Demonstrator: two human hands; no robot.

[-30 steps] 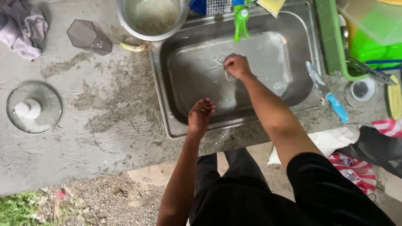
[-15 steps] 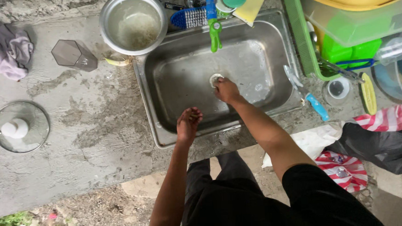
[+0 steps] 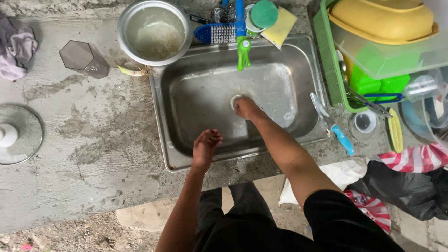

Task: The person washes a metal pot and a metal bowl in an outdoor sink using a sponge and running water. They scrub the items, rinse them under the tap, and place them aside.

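A steel sink is set in a rough concrete counter. My right hand reaches down to the sink floor, its fingers on the round drain; whether it grips anything there I cannot tell. My left hand hovers over the sink's near edge, fingers loosely curled, holding nothing. A blue tap with a green spout hangs over the far side of the sink.
A steel pot stands behind the sink, beside a blue brush and a yellow sponge. A green dish rack with a yellow bowl sits right. A glass lid, a smoky glass and a cloth lie left.
The view has shifted so the sink sits more to the left. My right hand has stayed on the drain; my left hand has stayed at the near edge.
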